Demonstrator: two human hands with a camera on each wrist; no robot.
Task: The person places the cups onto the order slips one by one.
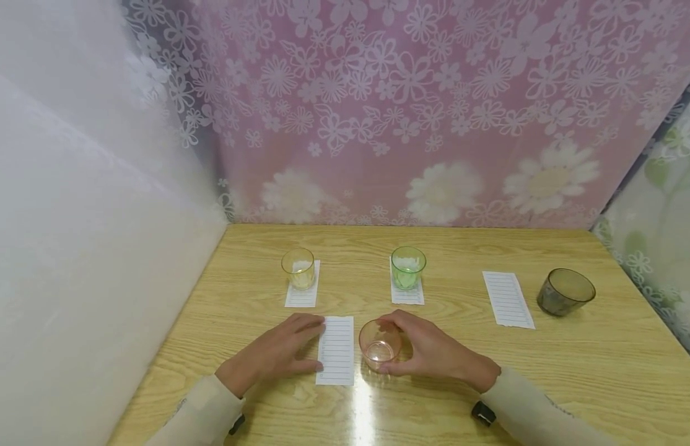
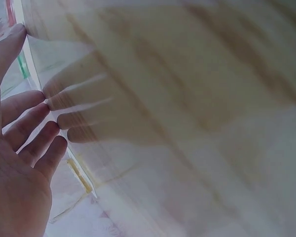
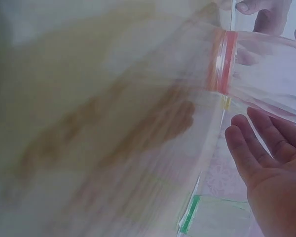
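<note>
A pink clear glass (image 1: 373, 347) stands upright on the table, just right of a lined paper slip (image 1: 336, 350). My right hand (image 1: 434, 350) holds the glass from its right side, thumb at the near wall and fingers at the far wall. In the right wrist view the pink glass (image 3: 266, 69) appears sideways, its base against the tabletop, near the fingers (image 3: 266, 138). My left hand (image 1: 278, 350) rests with fingertips on the slip's left edge, fingers extended and spread. The left wrist view shows that hand (image 2: 24, 133) with its fingertips on the table.
Behind, a yellow glass (image 1: 298, 266) and a green glass (image 1: 408, 266) each stand on a lined slip. To the right lies another slip (image 1: 508, 300), with a dark grey glass (image 1: 565, 294) beside it. A white wall (image 1: 100, 217) borders the wooden table (image 1: 434, 409) at left.
</note>
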